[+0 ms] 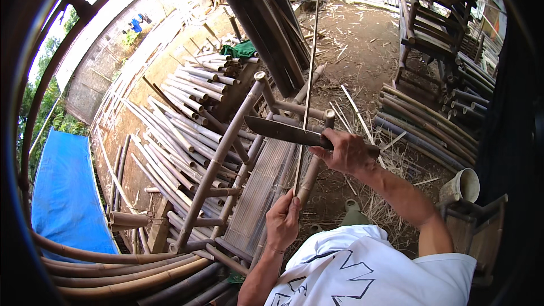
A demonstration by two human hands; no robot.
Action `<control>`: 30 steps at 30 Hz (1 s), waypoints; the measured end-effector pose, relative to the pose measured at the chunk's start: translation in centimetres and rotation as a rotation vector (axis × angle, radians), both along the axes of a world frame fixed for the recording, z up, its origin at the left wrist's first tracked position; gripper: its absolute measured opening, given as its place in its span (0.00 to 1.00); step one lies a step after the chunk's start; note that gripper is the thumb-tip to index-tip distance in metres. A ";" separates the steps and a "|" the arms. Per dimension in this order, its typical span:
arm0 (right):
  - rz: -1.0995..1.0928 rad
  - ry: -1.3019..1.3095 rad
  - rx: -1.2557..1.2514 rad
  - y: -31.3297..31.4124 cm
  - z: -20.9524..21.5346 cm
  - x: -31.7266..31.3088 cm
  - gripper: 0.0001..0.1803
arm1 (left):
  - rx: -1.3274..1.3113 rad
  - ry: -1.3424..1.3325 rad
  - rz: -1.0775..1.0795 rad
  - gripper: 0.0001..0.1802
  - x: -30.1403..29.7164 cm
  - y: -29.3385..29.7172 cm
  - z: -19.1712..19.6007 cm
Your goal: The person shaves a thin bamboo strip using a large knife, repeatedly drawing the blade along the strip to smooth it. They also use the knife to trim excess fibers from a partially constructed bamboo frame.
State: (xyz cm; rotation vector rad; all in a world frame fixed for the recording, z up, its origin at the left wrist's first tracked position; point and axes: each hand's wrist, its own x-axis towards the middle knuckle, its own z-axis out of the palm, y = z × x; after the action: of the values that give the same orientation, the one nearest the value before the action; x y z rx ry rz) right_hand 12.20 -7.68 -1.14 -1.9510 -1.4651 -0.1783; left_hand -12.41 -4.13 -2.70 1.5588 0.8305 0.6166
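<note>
In my right hand [347,150] is a machete [277,130], my fingers closed round its handle end. Its broad dark blade points left. My left hand [283,220] grips the near end of a long thin bamboo strip [310,73], which runs away from me past the blade. Blade and strip cross just left of my right hand; whether the edge cuts into it I cannot tell. Below both hands stands a bamboo chair frame [212,164] with a slatted seat [258,192].
Stacked bamboo poles [175,130] lie at left, near a blue tarp [71,192]. Thick dark poles [260,22] lean ahead. At right are a bamboo pile [425,130], stacked bamboo chairs [433,22] and a pale bucket [462,186]. Shavings [391,204] litter the ground.
</note>
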 end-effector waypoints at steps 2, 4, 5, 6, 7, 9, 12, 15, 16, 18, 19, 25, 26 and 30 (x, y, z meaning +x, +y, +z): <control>-0.016 -0.077 0.037 -0.1 0.0 0.2 0.34 | 0.014 -0.014 -0.002 0.15 0.0 -0.5 0.0; -0.053 -0.030 -0.050 -0.1 0.2 1.6 0.36 | 0.012 -0.025 -0.046 0.16 -0.4 -0.9 0.0; -0.127 0.058 -0.058 0.0 0.4 3.2 0.37 | 0.010 -0.031 -0.070 0.16 -0.7 -1.3 -0.1; -0.162 0.076 -0.084 -0.2 0.7 4.8 0.37 | -0.015 -0.013 -0.075 0.15 -1.4 -1.9 0.0; -0.196 0.094 -0.110 -0.4 1.0 6.4 0.37 | 0.038 -0.007 -0.078 0.15 -2.1 -2.3 -0.1; -0.215 0.008 -0.070 -0.7 1.0 8.0 0.37 | 0.131 0.003 -0.090 0.15 -2.8 -3.1 -0.4; -0.231 -0.028 -0.076 -1.3 1.4 9.5 0.37 | 0.030 0.071 -0.125 0.16 -3.3 -4.0 0.1; -0.289 -0.012 -0.158 -2.6 2.6 13.0 0.37 | 0.086 0.128 -0.144 0.17 -4.5 -5.3 -0.3; -0.265 -0.076 -0.124 -2.7 2.5 12.9 0.38 | 0.105 0.123 -0.148 0.17 -5.0 -5.5 -0.6; -0.245 -0.023 -0.113 -2.3 2.2 12.9 0.38 | 0.075 0.169 -0.145 0.17 -4.9 -5.2 -0.5; -0.232 0.003 -0.107 -2.0 2.2 12.7 0.39 | 0.099 0.162 -0.137 0.17 -5.1 -5.1 -0.5; -0.039 -0.152 0.084 -1.6 1.6 12.4 0.38 | 0.273 0.208 -0.163 0.17 -5.0 -5.0 0.6; -0.123 -0.147 0.054 -2.2 1.8 13.6 0.38 | 0.281 0.191 -0.181 0.17 -5.0 -5.3 0.4; -0.022 -0.121 0.049 -2.9 1.5 12.1 0.38 | 0.312 0.182 -0.166 0.18 -4.9 -5.8 0.5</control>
State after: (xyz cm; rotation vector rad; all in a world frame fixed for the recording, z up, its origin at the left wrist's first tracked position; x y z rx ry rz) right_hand 24.30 -10.62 0.36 -1.9468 -1.5018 -0.3441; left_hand -17.29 -9.93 -2.16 1.9698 0.7538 0.5054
